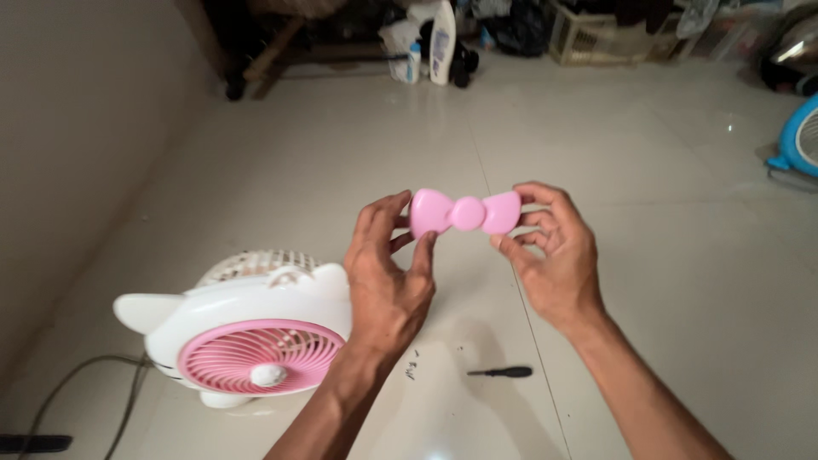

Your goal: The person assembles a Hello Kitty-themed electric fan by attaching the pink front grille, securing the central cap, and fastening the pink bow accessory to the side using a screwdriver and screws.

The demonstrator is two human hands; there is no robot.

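1. Two hands up front: left hand (388, 273) and right hand (554, 251) each pinch one end of one pink bow (465, 213), held above the floor (665, 255).
2. One white-pink fan (247, 336) lower left, one screwdriver (501, 372) beneath the hands.
3. One white bottle (441, 41) stands far back.

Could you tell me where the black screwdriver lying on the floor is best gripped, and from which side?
Grip the screwdriver by its thicker handle at the right end, coming from above: it lies flat on the tiled floor, crosswise, thin shaft pointing left, with open floor around it.
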